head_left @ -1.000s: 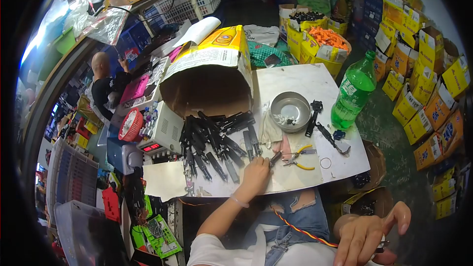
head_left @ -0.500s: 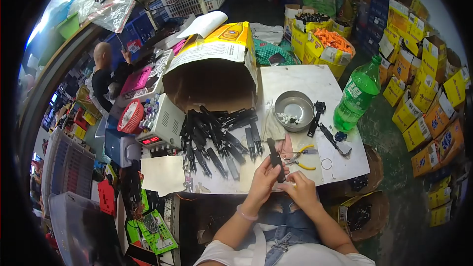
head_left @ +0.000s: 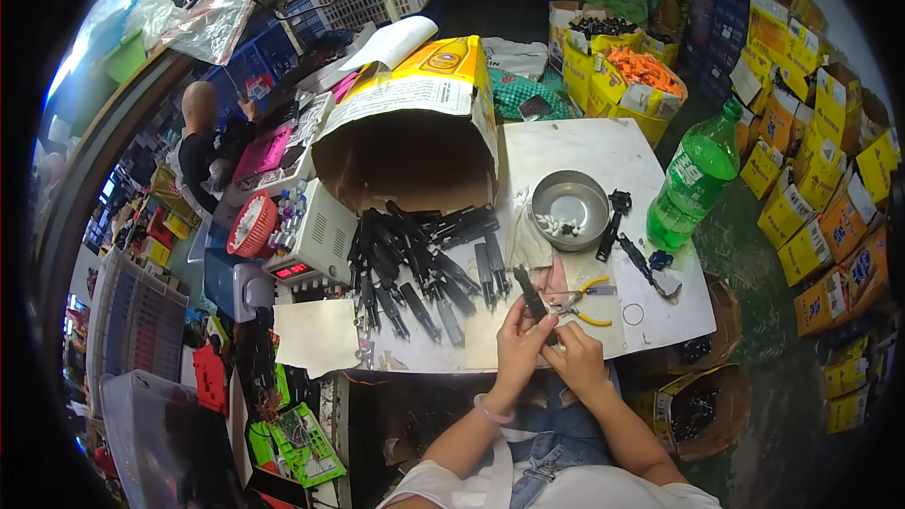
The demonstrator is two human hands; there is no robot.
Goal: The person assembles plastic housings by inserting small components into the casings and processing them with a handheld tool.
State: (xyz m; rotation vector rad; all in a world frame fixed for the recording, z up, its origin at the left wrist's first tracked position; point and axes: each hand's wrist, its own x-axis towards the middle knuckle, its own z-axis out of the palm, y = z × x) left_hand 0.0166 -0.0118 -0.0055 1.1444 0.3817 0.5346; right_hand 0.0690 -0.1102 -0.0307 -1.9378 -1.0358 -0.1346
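My left hand (head_left: pixel 521 347) is closed around a slim black part (head_left: pixel 530 290), which points up and away over the table's front edge. Close beside it, my right hand (head_left: pixel 579 358) has its fingers pressed together at the part's lower end; whether they grip it is hidden. Several black parts (head_left: pixel 401 254) lie in a heap to the left. Yellow-handled pliers (head_left: pixel 586 303) rest just right of the held part. Behind them stands a metal bowl (head_left: pixel 570 210) with small white pieces inside. Two black assemblies (head_left: pixel 615 224) lie to its right.
An open carton (head_left: pixel 405 146) lies on its side at the back. A green bottle (head_left: pixel 696 174) stands at the table's right. On the left are a power unit (head_left: pixel 316 238) and a red basket (head_left: pixel 252 224). Another person (head_left: pixel 200 146) sits farther left. Yellow boxes (head_left: pixel 813 179) are stacked at right.
My right hand has come in from the lower right to meet my left. The black part was lifted off the table by my left hand and now tilts upward between both hands.
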